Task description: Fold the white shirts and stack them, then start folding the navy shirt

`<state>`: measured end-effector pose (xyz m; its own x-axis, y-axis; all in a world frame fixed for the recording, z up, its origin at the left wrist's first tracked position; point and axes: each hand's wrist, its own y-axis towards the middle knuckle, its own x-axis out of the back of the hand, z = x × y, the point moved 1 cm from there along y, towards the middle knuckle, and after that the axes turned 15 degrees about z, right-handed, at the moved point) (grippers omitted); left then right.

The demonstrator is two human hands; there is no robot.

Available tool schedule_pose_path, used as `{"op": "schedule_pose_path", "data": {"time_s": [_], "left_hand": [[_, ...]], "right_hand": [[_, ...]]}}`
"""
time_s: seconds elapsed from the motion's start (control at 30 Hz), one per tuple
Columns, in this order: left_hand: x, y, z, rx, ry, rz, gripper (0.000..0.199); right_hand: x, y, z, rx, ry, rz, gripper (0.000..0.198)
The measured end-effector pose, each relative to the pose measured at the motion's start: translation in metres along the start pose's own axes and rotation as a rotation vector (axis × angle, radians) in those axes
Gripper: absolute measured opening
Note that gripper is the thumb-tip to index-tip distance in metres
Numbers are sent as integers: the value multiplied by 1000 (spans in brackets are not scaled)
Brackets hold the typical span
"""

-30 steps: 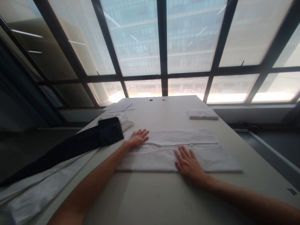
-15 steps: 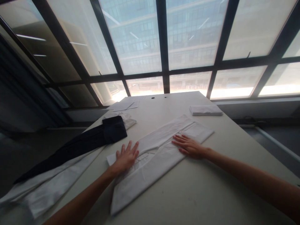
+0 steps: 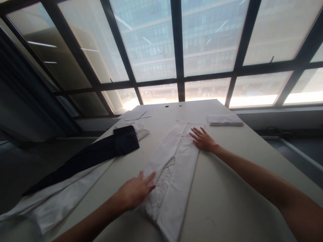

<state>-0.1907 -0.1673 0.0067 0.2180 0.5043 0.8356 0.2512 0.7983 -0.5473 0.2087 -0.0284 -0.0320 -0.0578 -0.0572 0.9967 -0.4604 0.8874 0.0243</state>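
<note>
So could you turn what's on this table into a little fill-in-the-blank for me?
1. Both hands lie flat on a long folded cloth whose colour is ____.
2. The right hand rests on the cloth's far end; the left hand rests near its ____ end.
3. Left of it, a dark garment lies on top of ____ fabric.
4. A small folded stack sits beyond the ____ hand.

Missing words: white; near; white; right

You have two bare hands, left hand and right hand, on one long folded white cloth garment; one small folded white cloth stack; one dark navy garment; one pale rectangular table.
</note>
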Motion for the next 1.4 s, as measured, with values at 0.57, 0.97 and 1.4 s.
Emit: {"op": "schedule_pose_path", "data": {"time_s": [0.57, 0.97, 1.4], "left_hand": [[38, 135, 17, -610, 24, -212, 56], [27, 143, -28, -282, -78, -362, 53], [64, 175, -57, -293, -29, -520, 46]], "right_hand": [[-21, -38, 131, -313, 370, 169, 66], [-21, 20, 41, 29, 265, 201, 60], [-12, 34, 35, -249, 190, 59, 55]]}}
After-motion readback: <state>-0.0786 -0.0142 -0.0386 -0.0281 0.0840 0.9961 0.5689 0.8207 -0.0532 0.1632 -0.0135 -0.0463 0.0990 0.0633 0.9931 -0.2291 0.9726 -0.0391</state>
